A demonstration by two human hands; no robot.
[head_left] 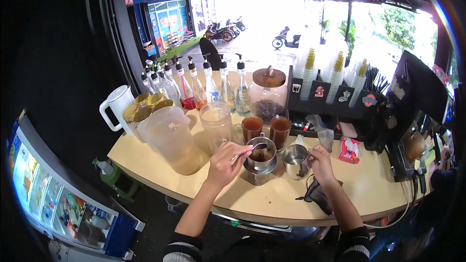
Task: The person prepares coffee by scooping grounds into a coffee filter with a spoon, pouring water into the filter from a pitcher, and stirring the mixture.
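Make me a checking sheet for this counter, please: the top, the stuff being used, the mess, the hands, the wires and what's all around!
Surface: pale counter, a small dark spot near its front edge.
Things in use: spoon in a metal cup with dark contents; metal jug beside it; two glass mugs of brown drink behind.
Clutter: crumpled black bag near the front edge; red packet farther right.
Hands: left hand grips the spoon; right hand holds the jug's handle.
Cables: pale cord hanging at the right end.
Surroundings: lit fridge at left; motorbikes outside.
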